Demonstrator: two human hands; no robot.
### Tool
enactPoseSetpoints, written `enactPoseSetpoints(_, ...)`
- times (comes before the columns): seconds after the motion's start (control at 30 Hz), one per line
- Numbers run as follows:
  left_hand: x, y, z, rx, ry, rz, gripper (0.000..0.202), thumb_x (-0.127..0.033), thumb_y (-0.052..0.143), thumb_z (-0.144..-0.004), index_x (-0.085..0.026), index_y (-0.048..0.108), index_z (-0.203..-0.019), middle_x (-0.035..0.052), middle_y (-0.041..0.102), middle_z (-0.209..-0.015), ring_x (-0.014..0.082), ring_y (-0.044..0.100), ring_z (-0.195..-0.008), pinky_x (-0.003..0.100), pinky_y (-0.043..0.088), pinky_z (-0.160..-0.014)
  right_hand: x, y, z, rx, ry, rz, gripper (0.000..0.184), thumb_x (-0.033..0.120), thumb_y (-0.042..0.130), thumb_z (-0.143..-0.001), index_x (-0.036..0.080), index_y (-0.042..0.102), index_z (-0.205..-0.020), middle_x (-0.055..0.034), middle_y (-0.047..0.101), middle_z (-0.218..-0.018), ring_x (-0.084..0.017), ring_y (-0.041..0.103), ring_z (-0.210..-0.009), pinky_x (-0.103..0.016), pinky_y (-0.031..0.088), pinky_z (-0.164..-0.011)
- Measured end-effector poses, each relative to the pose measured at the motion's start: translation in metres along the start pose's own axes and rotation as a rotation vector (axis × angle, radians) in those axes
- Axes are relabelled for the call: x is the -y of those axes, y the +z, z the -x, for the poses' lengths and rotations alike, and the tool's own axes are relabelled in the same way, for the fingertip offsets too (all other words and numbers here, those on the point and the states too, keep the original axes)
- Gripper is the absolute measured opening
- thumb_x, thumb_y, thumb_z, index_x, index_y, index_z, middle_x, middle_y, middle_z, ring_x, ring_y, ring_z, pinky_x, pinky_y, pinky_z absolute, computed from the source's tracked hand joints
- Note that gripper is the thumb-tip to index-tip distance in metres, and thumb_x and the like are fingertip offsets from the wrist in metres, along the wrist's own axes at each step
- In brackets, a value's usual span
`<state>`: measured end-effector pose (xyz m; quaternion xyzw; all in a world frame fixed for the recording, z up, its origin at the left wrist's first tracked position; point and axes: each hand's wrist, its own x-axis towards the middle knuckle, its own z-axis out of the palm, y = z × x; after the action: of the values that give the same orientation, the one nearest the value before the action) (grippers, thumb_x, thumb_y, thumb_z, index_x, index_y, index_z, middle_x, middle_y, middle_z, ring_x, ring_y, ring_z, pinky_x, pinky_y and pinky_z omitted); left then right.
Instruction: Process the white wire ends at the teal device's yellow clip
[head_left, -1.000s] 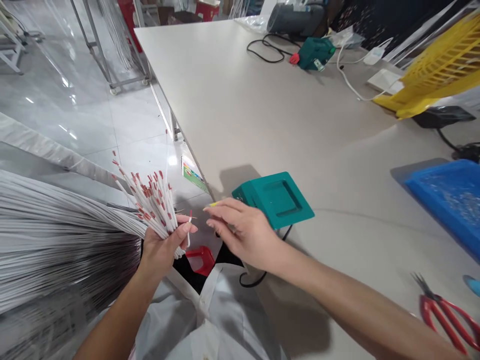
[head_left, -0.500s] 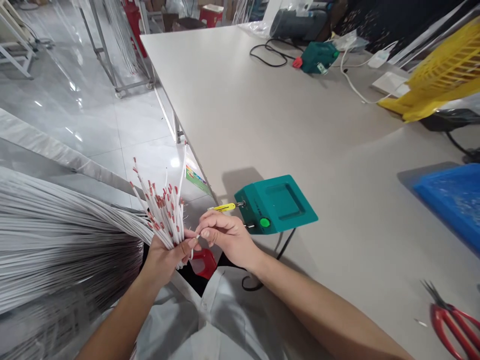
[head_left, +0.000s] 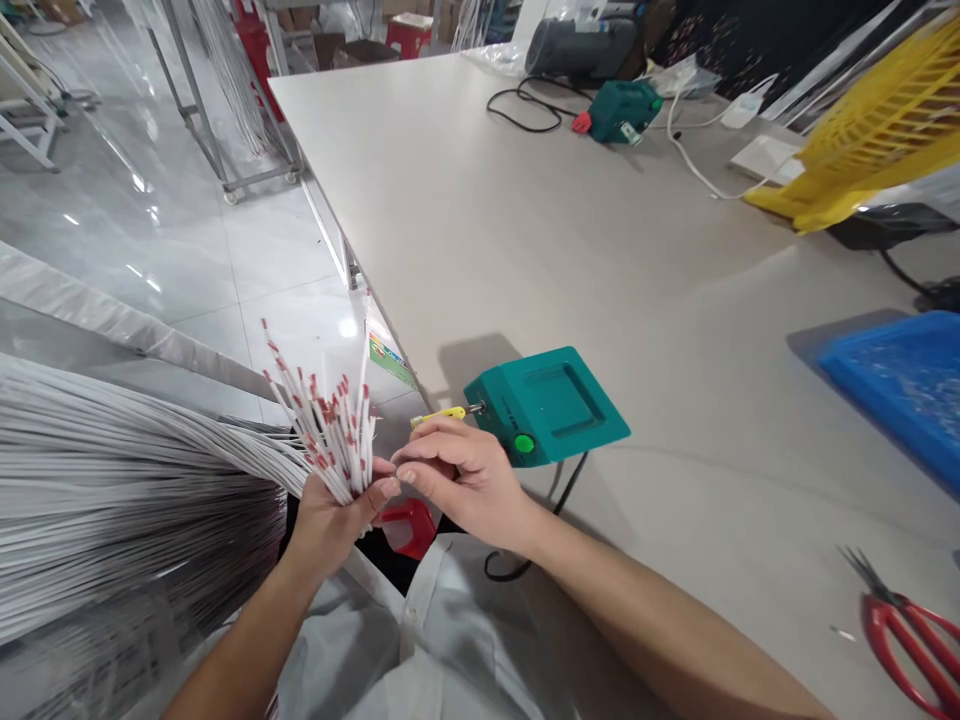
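Note:
My left hand (head_left: 330, 512) is closed round a thick bundle of white wires (head_left: 135, 480) whose red-tipped ends (head_left: 330, 430) fan upward. My right hand (head_left: 457, 475) touches the bundle's ends beside my left thumb, its fingertips pinched together; what they pinch is too small to make out. Just beyond the right hand a small teal box (head_left: 551, 405) with a green button (head_left: 524, 443) and a yellow-handled pin (head_left: 442, 414) in its side sits at the table's near edge.
Red-handled scissors (head_left: 907, 640) lie at the lower right. A blue tray (head_left: 900, 390) and a yellow basket (head_left: 877, 140) stand on the right. A second teal device (head_left: 622, 108) with cables lies at the far end of the grey table (head_left: 540, 230). A red stool (head_left: 409, 525) stands below.
My right hand went from open beside the teal box to pinching at the wire ends by my left thumb. The bundle stayed in my left hand.

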<state>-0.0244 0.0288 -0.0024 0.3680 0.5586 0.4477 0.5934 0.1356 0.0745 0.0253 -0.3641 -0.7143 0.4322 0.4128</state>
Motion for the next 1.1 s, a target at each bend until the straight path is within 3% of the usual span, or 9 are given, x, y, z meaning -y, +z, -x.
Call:
enactPoseSetpoints(0.1,-0.005,0.004,0.0,0.093,0.023,-0.105,0.02,-0.031,0.068,-0.068,-0.015,0.06,-0.057,-0.0029,0.051,-0.044,0.0094,0.045,-0.043,0.022,0.037,-0.043,-0.005,0.01,0.002,0.037,0.028,0.02,0.017,0.033,0.061,-0.078,0.018,0.067,-0.074,-0.0046,0.063,-0.073,-0.014,0.059,-0.069,-0.026,0.049,-0.062)
enactPoseSetpoints(0.23,-0.009,0.006,0.0,0.08,0.027,-0.136,0.024,-0.029,0.07,-0.066,-0.016,0.057,-0.051,-0.0014,0.054,-0.046,0.0109,0.049,-0.045,0.023,0.042,-0.046,-0.008,0.014,0.003,0.009,0.069,-0.02,0.019,0.028,0.058,-0.081,0.017,0.064,-0.067,-0.003,0.061,-0.067,-0.012,0.056,-0.062,-0.024,0.046,-0.059)
enactPoseSetpoints(0.4,-0.001,0.001,-0.005,0.005,0.025,0.007,0.017,-0.031,0.069,-0.068,-0.014,0.066,-0.064,0.0034,0.065,-0.059,0.015,0.059,-0.056,0.027,0.048,-0.057,-0.007,0.013,0.004,-0.024,0.07,-0.015,0.022,0.028,0.052,-0.085,0.017,0.061,-0.068,-0.0024,0.059,-0.065,-0.012,0.052,-0.062,-0.025,0.044,-0.059)
enactPoseSetpoints(0.5,0.002,-0.002,-0.008,-0.098,0.006,0.095,0.02,-0.034,0.068,-0.07,-0.014,0.068,-0.072,0.0048,0.067,-0.065,0.0151,0.06,-0.061,0.027,0.048,-0.06,-0.008,0.013,0.005,-0.014,0.068,0.016,0.02,0.026,0.051,-0.085,0.017,0.059,-0.068,-0.0012,0.057,-0.064,-0.012,0.051,-0.062,-0.025,0.043,-0.058)
enactPoseSetpoints(0.63,-0.003,-0.002,-0.009,-0.203,0.061,0.076,0.02,-0.034,0.067,-0.07,-0.014,0.067,-0.071,-0.0017,0.056,-0.051,0.0097,0.05,-0.05,0.023,0.042,-0.052,-0.008,0.013,0.007,0.001,0.071,0.057,0.017,0.023,0.05,-0.083,0.018,0.056,-0.068,-0.0011,0.054,-0.065,-0.012,0.049,-0.061,-0.024,0.042,-0.055)
enactPoseSetpoints(0.87,-0.008,-0.001,-0.006,-0.249,0.056,0.037,0.023,-0.032,0.069,-0.068,-0.018,0.069,-0.086,-0.0012,0.062,-0.061,0.007,0.045,-0.046,0.021,0.036,-0.045,-0.01,0.011,0.009,-0.131,0.004,0.123,0.013,0.019,0.048,-0.083,0.019,0.054,-0.072,-0.0048,0.058,-0.076,-0.017,0.054,-0.08,-0.027,0.046,-0.066)
enactPoseSetpoints(1.1,-0.017,0.006,0.0,-0.174,0.106,-0.139,0.021,-0.029,0.066,-0.071,-0.019,0.071,-0.09,-0.0023,0.058,-0.055,0.0087,0.046,-0.048,0.021,0.039,-0.047,-0.007,0.014,0.008,0.014,-0.034,0.173,0.016,0.016,0.042,-0.085,0.019,0.051,-0.073,-0.0025,0.054,-0.068,-0.014,0.05,-0.067,-0.026,0.044,-0.061)
